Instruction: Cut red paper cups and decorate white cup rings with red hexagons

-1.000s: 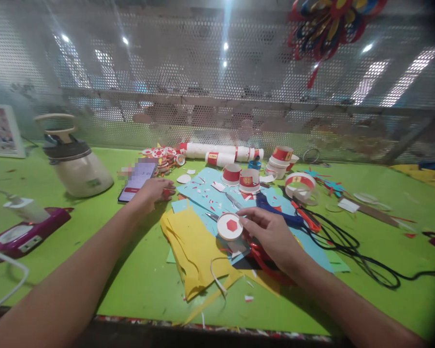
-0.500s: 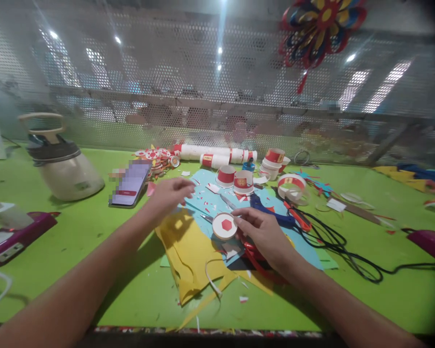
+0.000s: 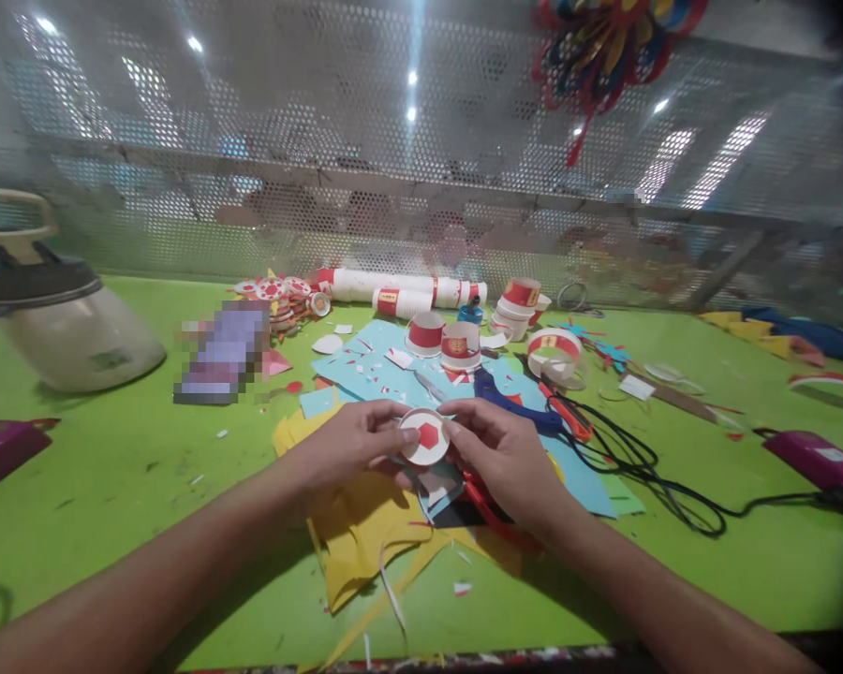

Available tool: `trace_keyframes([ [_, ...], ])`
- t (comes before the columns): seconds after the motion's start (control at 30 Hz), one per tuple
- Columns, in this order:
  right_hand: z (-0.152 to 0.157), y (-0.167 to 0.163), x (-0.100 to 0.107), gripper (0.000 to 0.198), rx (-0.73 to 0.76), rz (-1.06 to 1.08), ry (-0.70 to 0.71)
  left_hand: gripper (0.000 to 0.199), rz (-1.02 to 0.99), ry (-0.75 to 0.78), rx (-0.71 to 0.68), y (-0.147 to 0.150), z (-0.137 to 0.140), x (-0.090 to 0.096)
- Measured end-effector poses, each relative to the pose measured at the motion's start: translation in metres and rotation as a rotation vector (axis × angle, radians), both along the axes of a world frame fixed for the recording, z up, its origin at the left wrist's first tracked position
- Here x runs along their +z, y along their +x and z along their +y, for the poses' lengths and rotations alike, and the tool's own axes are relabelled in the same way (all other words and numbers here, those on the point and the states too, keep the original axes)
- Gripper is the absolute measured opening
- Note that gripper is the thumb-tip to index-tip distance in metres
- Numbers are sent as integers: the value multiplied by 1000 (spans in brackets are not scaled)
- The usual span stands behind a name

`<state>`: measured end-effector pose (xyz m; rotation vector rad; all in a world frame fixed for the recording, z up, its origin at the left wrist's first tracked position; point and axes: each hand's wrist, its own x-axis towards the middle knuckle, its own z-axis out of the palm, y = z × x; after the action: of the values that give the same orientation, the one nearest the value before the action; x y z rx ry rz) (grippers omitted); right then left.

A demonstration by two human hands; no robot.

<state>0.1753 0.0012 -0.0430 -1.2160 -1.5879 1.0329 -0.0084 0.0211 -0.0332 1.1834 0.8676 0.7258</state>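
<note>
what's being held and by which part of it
The red-centred white disc, held by its rim from opposite sides: the left hand at its left edge, thumb over the face, the right hand at its right edge.

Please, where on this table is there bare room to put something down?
Two mostly bare patches of green tabletop: left, between the cream jug and left forearm, with a few scraps; right, between the black cable and right forearm. Crowded around the white disc: yellow paper, light-blue sheets, paper cups, blue glue gun.
</note>
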Motion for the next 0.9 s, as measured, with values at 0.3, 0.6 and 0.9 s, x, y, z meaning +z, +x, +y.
trace_keyframes([
  [0.3, -1, 1, 2, 24, 31, 5, -23, 25, 14, -30, 124, 4, -2, -9],
  [0.6, -3, -3, 8, 31, 118, 47, -181, 21, 46, -48, 113, 6, -4, -8],
  [0.9, -3, -2, 7, 31, 100, -6, -203, 24, 47, -42, 54, 6, -8, -6],
])
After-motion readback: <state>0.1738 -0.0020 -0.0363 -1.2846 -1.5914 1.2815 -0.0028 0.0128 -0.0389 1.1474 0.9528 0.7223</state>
